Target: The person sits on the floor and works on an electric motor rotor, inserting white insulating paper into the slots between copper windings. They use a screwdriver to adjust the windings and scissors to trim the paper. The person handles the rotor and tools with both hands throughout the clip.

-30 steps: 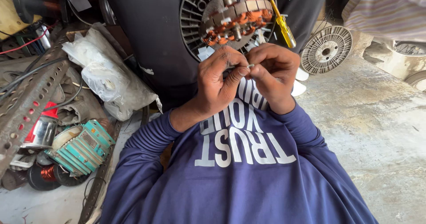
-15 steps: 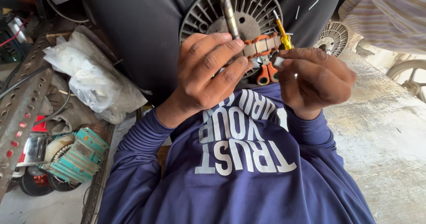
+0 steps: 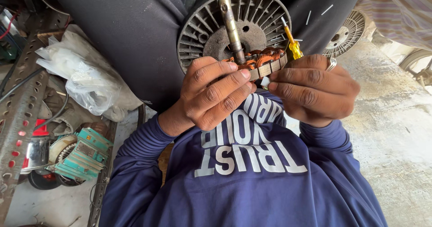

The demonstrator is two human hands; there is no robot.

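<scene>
From the head camera I have the motor stator (image 3: pixel 265 65) at the upper middle of the frame — a ring of steel laminations with copper windings, sitting against the slotted grey housing (image 3: pixel 202 24) with its steel shaft (image 3: pixel 230 27) pointing up and to the left. My left hand (image 3: pixel 211 94) is curled about the near-left edge of the stator, fingers wrapped over the laminations and closed on it firmly; my right hand (image 3: pixel 312 90) is bunched at the right edge, fingertips pinched tight on something small and pale beside the ring (I cannot tell what it is — it may be a slip of insulation or a wire end). A yellow-handled screwdriver (image 3: pixel 292 45) pokes up behind the right knuckles, apparently tucked into that hand, though the grip on it is hidden. To do this well, I judge the left hand should serve as the clamp alone, keeping the ring from turning, while the right does the fine work with short, light pulls so the copper is not nicked or kinked. The screwdriver tip should stay pointed away from the windings. At the left of the frame lie a crumpled plastic bag (image 3: pixel 85 81), a teal motor part (image 3: pixel 83 155) and a perforated metal rail (image 3: pixel 20 114), all well apart from the hands.
</scene>
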